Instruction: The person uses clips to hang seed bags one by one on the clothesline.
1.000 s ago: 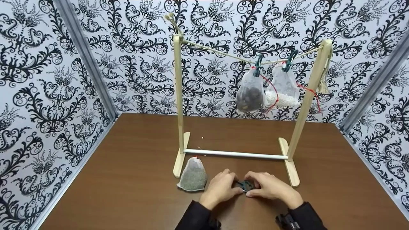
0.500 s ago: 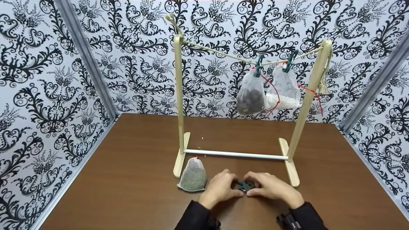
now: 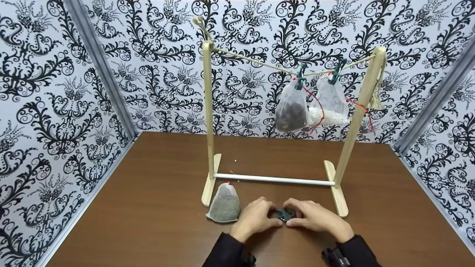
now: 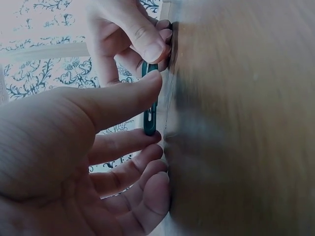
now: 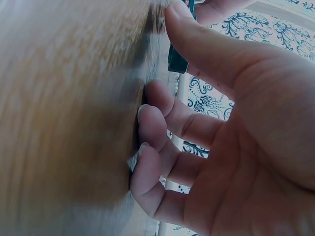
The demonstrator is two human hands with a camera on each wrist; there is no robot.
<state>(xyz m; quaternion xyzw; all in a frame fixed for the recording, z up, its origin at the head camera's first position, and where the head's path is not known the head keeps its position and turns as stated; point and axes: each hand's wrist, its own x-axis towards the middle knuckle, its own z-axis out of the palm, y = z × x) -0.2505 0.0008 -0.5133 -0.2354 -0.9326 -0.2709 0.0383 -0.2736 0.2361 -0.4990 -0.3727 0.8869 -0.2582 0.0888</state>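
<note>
Low over the front of the table, a dark green clothespin (image 3: pixel 285 214) lies between the two hands. My left hand (image 3: pixel 258 218) pinches it with thumb and index finger; the left wrist view shows the thumb across the clothespin (image 4: pixel 150 123) and the index fingertip at its end. From the other side my right hand (image 3: pixel 313 217) pinches it too, its thumb against the clothespin (image 5: pixel 178 60). The other right fingers curl down onto the tabletop. To the left lies a white mesh bag (image 3: pixel 224 204) with greenish-grey filling and a red tip.
Behind the hands stands a wooden rack (image 3: pixel 208 111) with a white crossbar (image 3: pixel 274 179) and a sagging rope (image 3: pixel 252 60). A mesh bag of dark lumps (image 3: pixel 291 111) and one of white grains (image 3: pixel 330 107) hang from green clothespins. Patterned walls (image 3: pixel 167 74) enclose the brown table (image 3: pixel 148 200).
Both hands stay in place at the clothespin, which shifts only slightly between their fingers. The hanging bags sway a little.
</note>
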